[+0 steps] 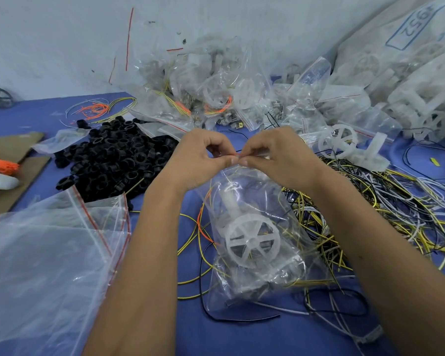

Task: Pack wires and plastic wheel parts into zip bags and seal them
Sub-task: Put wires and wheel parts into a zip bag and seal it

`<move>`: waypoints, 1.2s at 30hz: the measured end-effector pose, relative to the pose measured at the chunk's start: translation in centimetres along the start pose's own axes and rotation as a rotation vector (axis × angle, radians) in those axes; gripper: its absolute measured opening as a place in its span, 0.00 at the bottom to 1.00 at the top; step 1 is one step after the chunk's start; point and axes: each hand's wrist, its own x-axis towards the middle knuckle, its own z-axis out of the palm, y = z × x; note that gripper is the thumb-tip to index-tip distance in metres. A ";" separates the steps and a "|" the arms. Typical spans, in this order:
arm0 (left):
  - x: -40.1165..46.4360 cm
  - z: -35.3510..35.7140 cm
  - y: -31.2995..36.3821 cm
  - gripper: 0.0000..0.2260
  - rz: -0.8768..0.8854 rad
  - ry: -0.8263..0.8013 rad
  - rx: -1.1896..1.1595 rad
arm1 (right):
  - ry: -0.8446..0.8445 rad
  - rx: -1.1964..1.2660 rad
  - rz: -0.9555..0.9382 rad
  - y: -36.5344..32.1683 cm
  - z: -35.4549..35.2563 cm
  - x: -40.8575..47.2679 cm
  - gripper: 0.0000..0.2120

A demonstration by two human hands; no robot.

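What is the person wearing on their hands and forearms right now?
Nothing that shows: the left hand and right hand are bare, with no gloves, rings or watch visible. Both forearms are uncovered to the frame's bottom edge, with no sleeves in view.

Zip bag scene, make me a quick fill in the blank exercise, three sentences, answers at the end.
1. Both hands, left hand and right hand, pinch the top of the ____ between them.
2. Inside the zip bag lies a white plastic ____.
3. The pile of small rings left of the hands is ____ in colour.

Answers: zip bag; wheel; black
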 end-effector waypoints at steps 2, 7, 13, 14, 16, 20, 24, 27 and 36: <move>-0.1 0.1 -0.1 0.05 -0.002 -0.027 -0.027 | -0.003 0.017 -0.002 0.1 0.0 -0.1 0.02; -0.1 0.2 0.0 0.03 0.009 -0.054 -0.032 | 0.011 0.103 0.052 0.7 0.3 -0.3 0.02; -0.1 0.1 -0.4 0.04 -0.032 -0.037 0.017 | 0.094 0.122 0.127 0.9 -0.1 -0.8 0.02; -0.1 0.4 -0.2 0.04 -0.021 -0.040 0.031 | 0.079 0.073 0.110 0.8 0.0 -0.7 0.02; 0.0 0.9 0.3 0.05 0.011 -0.037 0.049 | 0.072 0.030 0.091 0.4 0.1 -0.5 0.03; 0.1 0.8 0.3 0.11 0.012 -0.045 0.009 | 0.075 0.110 0.121 0.5 -0.2 -0.6 0.03; 0.1 0.5 -0.3 0.13 -0.025 -0.036 0.001 | 0.153 0.155 0.148 1.4 -0.7 -1.2 0.04; 0.2 1.0 -0.3 0.07 -0.018 -0.004 -0.058 | 0.170 0.186 0.138 1.4 -0.8 -1.5 0.05; 0.5 1.5 0.1 0.05 0.016 -0.011 -0.175 | 0.202 0.334 0.148 2.0 -0.8 -1.8 0.02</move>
